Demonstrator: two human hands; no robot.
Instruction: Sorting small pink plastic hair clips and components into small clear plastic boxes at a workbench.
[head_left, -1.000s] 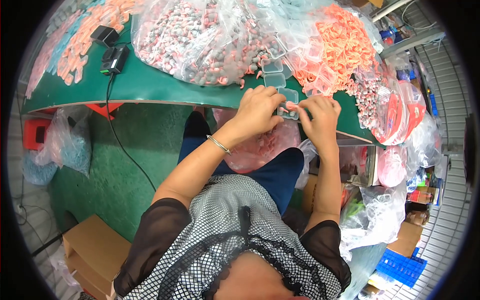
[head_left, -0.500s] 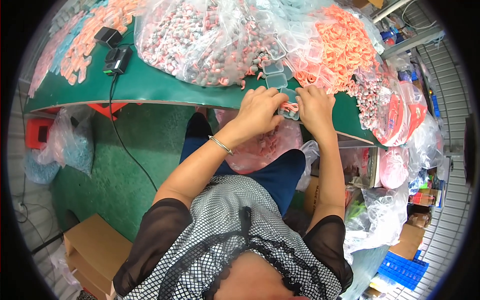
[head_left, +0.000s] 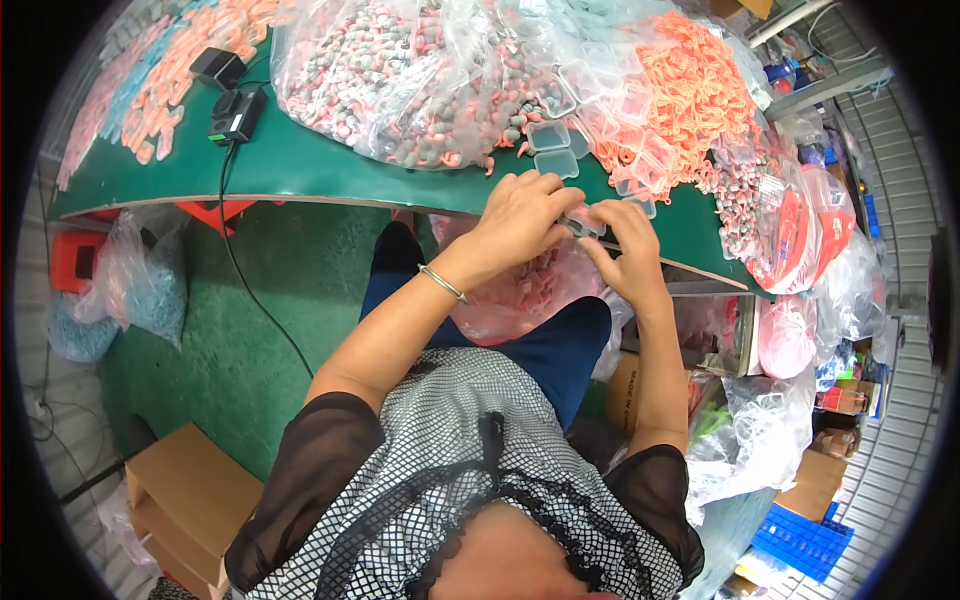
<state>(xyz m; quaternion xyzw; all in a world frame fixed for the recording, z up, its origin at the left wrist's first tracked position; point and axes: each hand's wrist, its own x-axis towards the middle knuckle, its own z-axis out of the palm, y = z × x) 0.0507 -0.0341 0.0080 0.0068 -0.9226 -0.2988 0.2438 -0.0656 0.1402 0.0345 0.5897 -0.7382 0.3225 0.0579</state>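
A small clear plastic case (head_left: 583,224) is between my hands at the table's front edge, with pink and grey pieces showing inside. My left hand (head_left: 522,217) grips its left side, fingers bent over the top and thumb at the near side. On the right side, my right hand (head_left: 630,250) pinches the case between thumb and fingers. The lid now appears folded over the contents, though my fingers partly hide it. Just beyond lies an open, unfilled clear case (head_left: 555,150).
A big clear bag of grey-and-pink plug-like pieces (head_left: 400,90) covers the table's middle. To its right are heaped orange loops (head_left: 695,85) and more grey-and-pink pieces (head_left: 737,195). A black power adapter (head_left: 236,115) trails a cable. Below hangs a pink bag (head_left: 510,300).
The case's lid has come down over the pieces inside. My right hand has shifted slightly nearer, its thumb and fingers now more spread around the case.
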